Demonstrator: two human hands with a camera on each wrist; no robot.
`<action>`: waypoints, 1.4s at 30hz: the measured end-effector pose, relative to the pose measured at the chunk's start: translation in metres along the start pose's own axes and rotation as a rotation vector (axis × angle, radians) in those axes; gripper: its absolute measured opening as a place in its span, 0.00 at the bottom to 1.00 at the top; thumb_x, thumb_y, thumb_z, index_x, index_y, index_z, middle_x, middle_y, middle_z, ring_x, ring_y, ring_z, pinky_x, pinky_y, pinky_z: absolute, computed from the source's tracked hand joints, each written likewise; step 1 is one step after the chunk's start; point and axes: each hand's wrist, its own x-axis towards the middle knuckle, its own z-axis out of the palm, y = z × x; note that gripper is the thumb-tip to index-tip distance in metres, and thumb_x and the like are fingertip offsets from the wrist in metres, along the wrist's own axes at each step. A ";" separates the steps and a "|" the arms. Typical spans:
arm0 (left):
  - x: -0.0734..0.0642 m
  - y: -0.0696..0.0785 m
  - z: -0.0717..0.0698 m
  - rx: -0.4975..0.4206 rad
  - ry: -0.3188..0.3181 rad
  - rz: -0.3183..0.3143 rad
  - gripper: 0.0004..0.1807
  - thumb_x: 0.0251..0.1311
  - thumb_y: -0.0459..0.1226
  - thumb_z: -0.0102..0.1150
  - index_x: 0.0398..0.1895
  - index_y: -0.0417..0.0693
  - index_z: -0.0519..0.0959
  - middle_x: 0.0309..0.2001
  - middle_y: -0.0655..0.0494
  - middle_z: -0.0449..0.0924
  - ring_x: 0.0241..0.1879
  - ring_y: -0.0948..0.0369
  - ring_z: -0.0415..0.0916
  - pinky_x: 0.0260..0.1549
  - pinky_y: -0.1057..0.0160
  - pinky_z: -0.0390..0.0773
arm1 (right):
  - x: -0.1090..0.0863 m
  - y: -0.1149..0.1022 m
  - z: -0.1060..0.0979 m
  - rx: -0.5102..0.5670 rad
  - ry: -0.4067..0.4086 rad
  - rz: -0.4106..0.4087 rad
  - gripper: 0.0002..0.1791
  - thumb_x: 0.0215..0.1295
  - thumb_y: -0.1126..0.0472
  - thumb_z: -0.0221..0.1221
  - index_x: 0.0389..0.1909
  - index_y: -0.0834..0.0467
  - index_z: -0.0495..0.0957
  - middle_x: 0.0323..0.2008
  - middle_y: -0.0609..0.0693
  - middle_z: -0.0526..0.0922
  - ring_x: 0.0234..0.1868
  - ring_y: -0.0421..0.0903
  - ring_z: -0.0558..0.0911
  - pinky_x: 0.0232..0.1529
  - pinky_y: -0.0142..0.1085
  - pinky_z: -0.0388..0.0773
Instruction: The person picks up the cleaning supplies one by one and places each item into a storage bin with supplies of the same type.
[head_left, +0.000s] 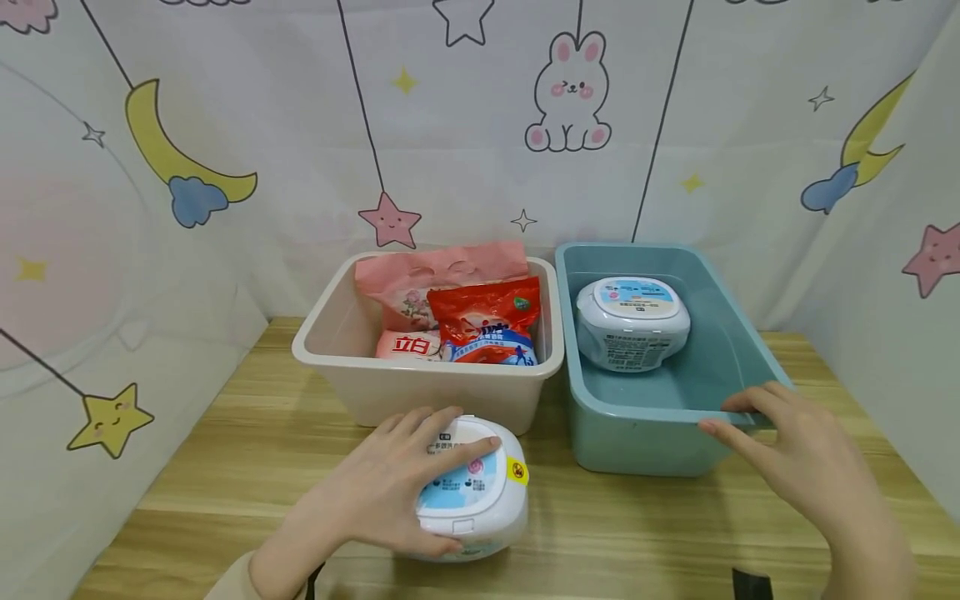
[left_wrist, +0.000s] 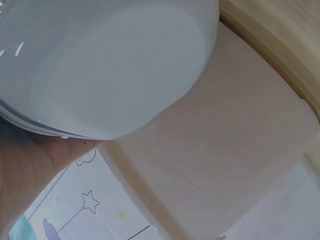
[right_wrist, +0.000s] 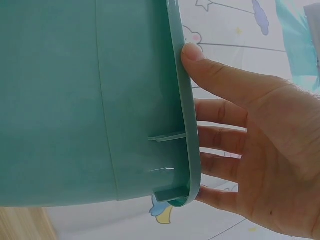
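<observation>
My left hand spans the lid of a white laundry-pod tub, thumb on its near side and fingers over the far side. That tub is just in front of the beige bin; whether it touches the table, I cannot tell. In the left wrist view its smooth white surface fills the upper left. My right hand holds the near right corner of the teal bin, its rim between thumb and fingers. Inside the teal bin sits a second similar tub.
Inside the beige bin are a pink bag, a red detergent bag and a pink-and-white pack. Both bins stand side by side on the wooden table. A patterned curtain hangs behind them.
</observation>
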 end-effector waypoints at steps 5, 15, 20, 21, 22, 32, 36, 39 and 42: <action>0.002 0.000 -0.003 0.022 0.015 0.016 0.53 0.38 0.71 0.62 0.72 0.82 0.52 0.70 0.55 0.60 0.65 0.52 0.61 0.58 0.46 0.70 | 0.000 0.002 0.001 0.000 0.007 -0.010 0.17 0.56 0.44 0.66 0.37 0.53 0.81 0.36 0.50 0.82 0.40 0.54 0.79 0.37 0.51 0.73; 0.007 0.004 -0.014 0.024 -0.003 0.001 0.52 0.39 0.72 0.60 0.71 0.84 0.50 0.71 0.55 0.58 0.65 0.52 0.60 0.59 0.44 0.70 | 0.000 0.006 0.000 -0.004 0.073 -0.063 0.12 0.53 0.48 0.69 0.35 0.47 0.82 0.34 0.45 0.82 0.37 0.44 0.76 0.34 0.35 0.69; 0.009 0.006 -0.021 0.017 -0.019 -0.010 0.52 0.39 0.72 0.61 0.71 0.85 0.49 0.72 0.54 0.58 0.66 0.51 0.59 0.59 0.42 0.69 | -0.001 0.010 0.000 0.012 0.061 -0.060 0.11 0.54 0.49 0.68 0.36 0.47 0.82 0.36 0.47 0.82 0.39 0.48 0.77 0.36 0.40 0.70; 0.010 0.007 -0.022 0.020 -0.018 -0.008 0.52 0.39 0.72 0.60 0.71 0.85 0.49 0.72 0.54 0.58 0.66 0.50 0.59 0.59 0.42 0.69 | -0.001 0.010 0.000 0.015 0.059 -0.060 0.11 0.55 0.49 0.68 0.37 0.47 0.82 0.36 0.47 0.82 0.39 0.49 0.77 0.36 0.42 0.71; 0.010 0.007 -0.023 0.023 -0.015 -0.005 0.52 0.39 0.72 0.60 0.71 0.84 0.49 0.72 0.54 0.58 0.66 0.50 0.60 0.59 0.42 0.69 | -0.002 0.011 0.000 0.020 0.060 -0.065 0.11 0.55 0.50 0.68 0.37 0.47 0.82 0.37 0.47 0.82 0.40 0.47 0.77 0.37 0.42 0.71; 0.015 0.012 -0.037 0.048 0.032 0.040 0.52 0.39 0.71 0.61 0.72 0.82 0.51 0.71 0.54 0.58 0.66 0.51 0.61 0.58 0.44 0.71 | -0.006 0.018 0.003 0.061 0.153 -0.187 0.12 0.50 0.60 0.71 0.37 0.47 0.84 0.34 0.40 0.79 0.37 0.18 0.67 0.32 0.19 0.65; 0.017 0.014 -0.043 0.065 0.055 0.068 0.51 0.40 0.70 0.61 0.72 0.81 0.52 0.71 0.53 0.58 0.64 0.52 0.62 0.58 0.46 0.71 | -0.007 0.018 0.003 0.075 0.170 -0.214 0.13 0.49 0.63 0.71 0.37 0.48 0.84 0.34 0.39 0.79 0.37 0.19 0.68 0.32 0.19 0.65; 0.018 0.017 -0.046 0.064 0.056 0.071 0.51 0.40 0.70 0.61 0.72 0.81 0.52 0.72 0.54 0.58 0.66 0.52 0.61 0.59 0.45 0.70 | -0.007 0.017 0.002 0.077 0.172 -0.214 0.14 0.49 0.64 0.71 0.37 0.49 0.84 0.34 0.40 0.79 0.37 0.20 0.68 0.32 0.19 0.65; 0.021 0.020 -0.050 0.066 0.067 0.084 0.51 0.40 0.71 0.60 0.72 0.81 0.52 0.72 0.54 0.58 0.67 0.52 0.59 0.60 0.45 0.70 | -0.008 0.018 0.002 0.077 0.168 -0.205 0.13 0.50 0.63 0.71 0.38 0.48 0.84 0.35 0.40 0.79 0.37 0.20 0.68 0.32 0.19 0.65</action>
